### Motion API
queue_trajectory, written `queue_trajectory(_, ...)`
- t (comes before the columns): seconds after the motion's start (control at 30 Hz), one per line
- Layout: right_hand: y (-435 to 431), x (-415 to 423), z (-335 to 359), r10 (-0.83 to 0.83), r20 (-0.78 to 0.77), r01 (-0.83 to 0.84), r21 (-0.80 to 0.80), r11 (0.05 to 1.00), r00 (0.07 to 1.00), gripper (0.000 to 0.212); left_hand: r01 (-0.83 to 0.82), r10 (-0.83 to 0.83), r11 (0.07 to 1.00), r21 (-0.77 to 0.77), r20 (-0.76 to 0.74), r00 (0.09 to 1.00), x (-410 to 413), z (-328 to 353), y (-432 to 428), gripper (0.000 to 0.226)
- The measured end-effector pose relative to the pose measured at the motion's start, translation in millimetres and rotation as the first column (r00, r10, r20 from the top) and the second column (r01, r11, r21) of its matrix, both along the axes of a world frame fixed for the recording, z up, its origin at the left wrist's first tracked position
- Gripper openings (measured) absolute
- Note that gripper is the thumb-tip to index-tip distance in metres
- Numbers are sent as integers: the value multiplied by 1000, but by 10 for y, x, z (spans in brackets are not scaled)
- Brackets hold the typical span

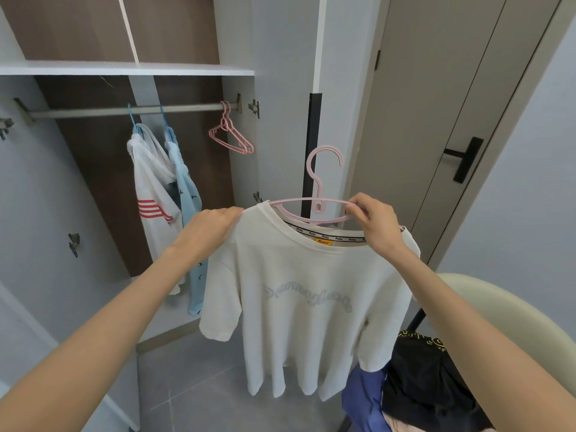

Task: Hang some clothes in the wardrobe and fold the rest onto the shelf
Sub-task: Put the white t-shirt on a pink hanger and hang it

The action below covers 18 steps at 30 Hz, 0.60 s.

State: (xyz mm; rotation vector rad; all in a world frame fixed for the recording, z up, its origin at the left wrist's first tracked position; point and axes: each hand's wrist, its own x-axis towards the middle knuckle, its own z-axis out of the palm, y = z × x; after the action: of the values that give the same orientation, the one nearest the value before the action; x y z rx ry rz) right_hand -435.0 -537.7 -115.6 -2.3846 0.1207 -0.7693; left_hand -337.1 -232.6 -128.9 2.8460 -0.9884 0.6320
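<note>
A cream T-shirt [299, 294] with faint grey lettering hangs in front of me on a pink hanger [321, 185], whose hook points up. My left hand [212, 229] pinches the shirt's left shoulder by the collar. My right hand [374, 222] grips the hanger's right arm at the shirt's other shoulder. The wardrobe rail [124, 111] runs across the open wardrobe at upper left. On it hang a white shirt with red stripes [152, 194] and a light blue garment [187, 194], both on blue hangers.
Two bare pink hangers [232, 135] hang at the rail's right end. A white shelf [124, 69] sits above the rail. A cream chair [505, 307] at lower right holds black clothes [427, 378] and a blue garment [364, 397]. A closed door with a black handle [464, 159] stands right.
</note>
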Motion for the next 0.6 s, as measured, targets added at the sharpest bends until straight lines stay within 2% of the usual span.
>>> queue_trajectory(0.13,-4,-26,-3,-11,-12,10,-6,1000,1000,20,93,-102,994,64,162,982,8,-9,34,33)
queue_trajectory(0.27,13,-43,-30,-16,-16,16,-28,999,1000,20,135,-138,990,27,198,970,6,-2,50,19)
queue_trajectory(0.33,26,-43,-32,0,-22,0,-32,999,1000,20,108,-103,994,-15,210,972,32,4,44,10)
queue_trajectory(0.43,38,-48,-16,2,-44,-4,-56,998,999,22,8,10,996,-89,209,978,119,6,55,26)
queue_trajectory(0.6,72,-88,53,-166,-46,140,-346,928,985,30,-114,134,985,-130,158,978,194,66,135,17)
